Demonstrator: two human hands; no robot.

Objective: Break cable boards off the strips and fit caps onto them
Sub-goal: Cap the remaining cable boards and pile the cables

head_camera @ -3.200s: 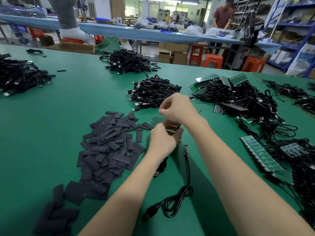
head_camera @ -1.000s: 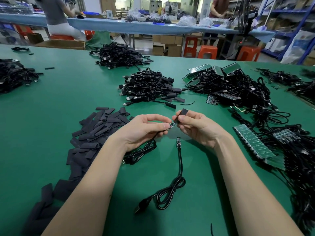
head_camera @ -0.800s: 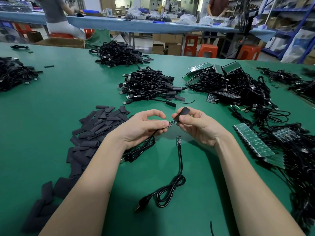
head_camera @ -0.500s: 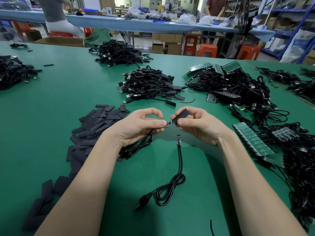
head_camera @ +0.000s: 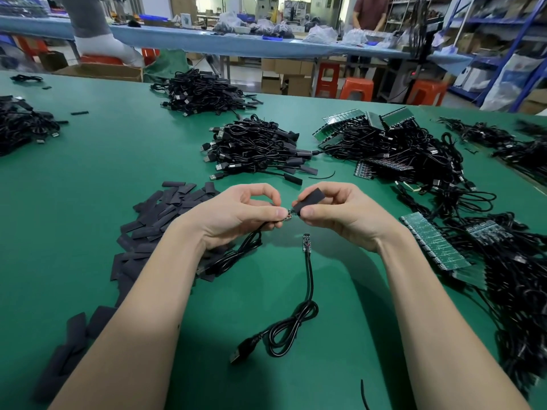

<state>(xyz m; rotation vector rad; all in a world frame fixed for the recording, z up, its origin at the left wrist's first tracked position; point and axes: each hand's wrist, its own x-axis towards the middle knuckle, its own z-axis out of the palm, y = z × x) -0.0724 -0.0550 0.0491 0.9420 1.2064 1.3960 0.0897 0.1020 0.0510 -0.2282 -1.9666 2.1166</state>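
Left hand (head_camera: 236, 214) pinches board (head_camera: 289, 215) (cable trailing); right hand (head_camera: 340, 214) pinches cap (head_camera: 307, 199).

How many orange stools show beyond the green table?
3: one stool left, one stool in the middle, one stool right. Others may be hidden behind furniture.

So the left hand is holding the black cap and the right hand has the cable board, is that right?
Not quite: the hands are swapped. In the head view the right hand pinches the black cap, and the left hand holds the cable board.
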